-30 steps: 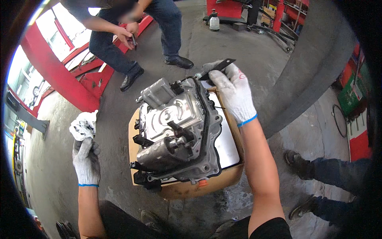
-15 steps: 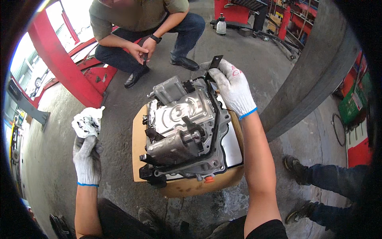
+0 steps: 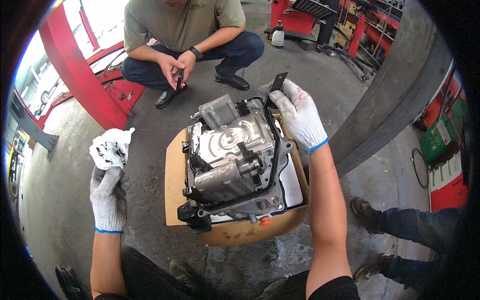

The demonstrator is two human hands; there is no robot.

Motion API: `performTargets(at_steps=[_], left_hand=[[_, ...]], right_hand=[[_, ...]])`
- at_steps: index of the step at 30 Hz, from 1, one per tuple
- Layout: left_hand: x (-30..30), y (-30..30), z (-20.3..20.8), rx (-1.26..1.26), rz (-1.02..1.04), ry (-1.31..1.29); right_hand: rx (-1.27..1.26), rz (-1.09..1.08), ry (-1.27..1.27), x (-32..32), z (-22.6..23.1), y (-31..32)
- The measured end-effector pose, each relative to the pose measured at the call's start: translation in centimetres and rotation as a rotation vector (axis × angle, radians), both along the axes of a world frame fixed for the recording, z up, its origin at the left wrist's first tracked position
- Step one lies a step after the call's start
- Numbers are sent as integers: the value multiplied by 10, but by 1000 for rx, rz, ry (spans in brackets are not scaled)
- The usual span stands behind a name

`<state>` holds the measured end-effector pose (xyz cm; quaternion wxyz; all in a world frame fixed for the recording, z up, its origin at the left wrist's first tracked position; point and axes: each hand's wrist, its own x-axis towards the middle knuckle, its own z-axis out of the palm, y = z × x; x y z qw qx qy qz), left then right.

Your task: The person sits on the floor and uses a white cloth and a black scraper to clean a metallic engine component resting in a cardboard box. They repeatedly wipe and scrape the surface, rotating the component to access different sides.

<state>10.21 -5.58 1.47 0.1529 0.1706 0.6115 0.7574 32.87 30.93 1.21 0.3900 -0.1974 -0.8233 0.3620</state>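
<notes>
A metal gearbox control unit with cast housings and a black seal along its edge rests on a cardboard box in front of me. My right hand, in a white knit glove, grips a flat dark scraper blade with small holes at the unit's far right corner. The blade's lower end is partly hidden by the glove and the unit. Off to the left, my left hand, also gloved, pinches a crumpled white wipe smeared with black, held away from the unit.
Across from me a person squats, holding a dark object in joined hands. A red lift post stands at the left and a grey post at the right. Another person's legs are at the lower right. A spray bottle stands behind.
My right hand, with the scraper blade, has moved slightly right and down in the picture; the blade is tilted further right. The whole view has shifted a little. The wipe stays in my left hand.
</notes>
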Motion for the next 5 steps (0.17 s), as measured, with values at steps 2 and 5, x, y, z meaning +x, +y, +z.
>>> performTargets(at_steps=[2, 5], left_hand=[[2, 3, 1, -16, 27, 7], [4, 4, 2, -72, 47, 49]], right_hand=[[-23, 38, 47, 2, -1, 0], [-23, 7, -55, 5, 3, -2]])
